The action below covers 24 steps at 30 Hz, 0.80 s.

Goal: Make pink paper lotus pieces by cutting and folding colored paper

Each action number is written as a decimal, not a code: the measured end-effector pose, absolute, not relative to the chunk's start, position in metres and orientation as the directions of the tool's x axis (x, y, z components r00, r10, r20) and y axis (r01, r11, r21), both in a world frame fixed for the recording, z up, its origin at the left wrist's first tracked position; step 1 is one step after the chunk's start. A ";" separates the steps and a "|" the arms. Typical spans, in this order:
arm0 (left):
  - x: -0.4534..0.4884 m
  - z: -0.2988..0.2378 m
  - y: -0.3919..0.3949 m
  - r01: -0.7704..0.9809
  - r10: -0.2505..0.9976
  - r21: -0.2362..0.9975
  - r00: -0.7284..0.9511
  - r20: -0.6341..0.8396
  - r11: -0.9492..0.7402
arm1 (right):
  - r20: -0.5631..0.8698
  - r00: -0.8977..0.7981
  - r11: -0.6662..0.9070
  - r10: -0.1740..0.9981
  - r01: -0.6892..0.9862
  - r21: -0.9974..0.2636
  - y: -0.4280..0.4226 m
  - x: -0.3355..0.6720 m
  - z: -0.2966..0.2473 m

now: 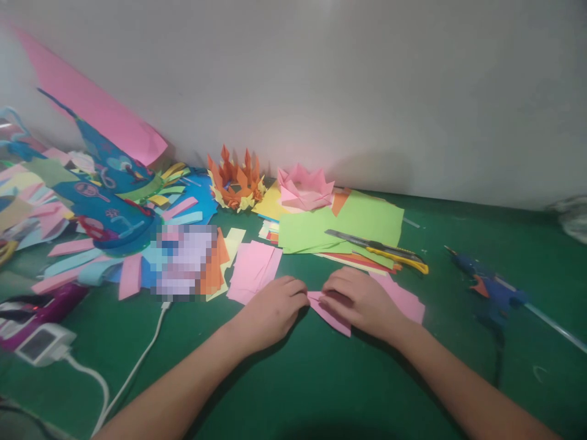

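A small folded piece of pink paper (331,316) lies on the green table between my two hands. My left hand (279,308) pinches its left end with thumb and fingertips. Over its upper right part, the curled fingers of my right hand (360,300) press on the fold, hiding some of it. A stack of pink paper sheets (254,269) sits just behind my left hand. More pink paper (403,297) shows beyond my right wrist. Farther back, a yellow-handled utility knife (389,250) rests across green paper sheets (367,214).
At the back stand an orange paper crown (236,177) and a pink paper crown (306,186). Blue cone hats (114,208) and paper strips crowd the left, near a white charger (46,344) with its cable. A blue glue gun (490,284) lies at right.
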<state>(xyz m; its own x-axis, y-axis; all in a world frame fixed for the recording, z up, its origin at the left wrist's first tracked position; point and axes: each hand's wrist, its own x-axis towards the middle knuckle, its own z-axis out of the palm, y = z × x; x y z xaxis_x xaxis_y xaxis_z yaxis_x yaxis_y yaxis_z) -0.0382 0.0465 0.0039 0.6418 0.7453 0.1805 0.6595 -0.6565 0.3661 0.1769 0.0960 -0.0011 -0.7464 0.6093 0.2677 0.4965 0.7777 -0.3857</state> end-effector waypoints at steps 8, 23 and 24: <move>-0.033 -0.003 0.047 0.664 0.840 0.527 0.498 0.216 -0.530 | 0.234 -0.676 0.666 0.699 0.495 -0.558 0.091 0.167 0.001; -0.021 -0.005 0.048 0.695 0.954 0.672 0.295 0.058 -0.256 | 0.076 -0.597 0.420 0.799 0.462 -0.781 0.087 0.158 0.003; -0.021 -0.005 0.048 0.676 0.953 0.688 0.294 0.075 -0.262 | 0.090 -0.599 0.434 0.796 0.460 -0.774 0.087 0.158 0.004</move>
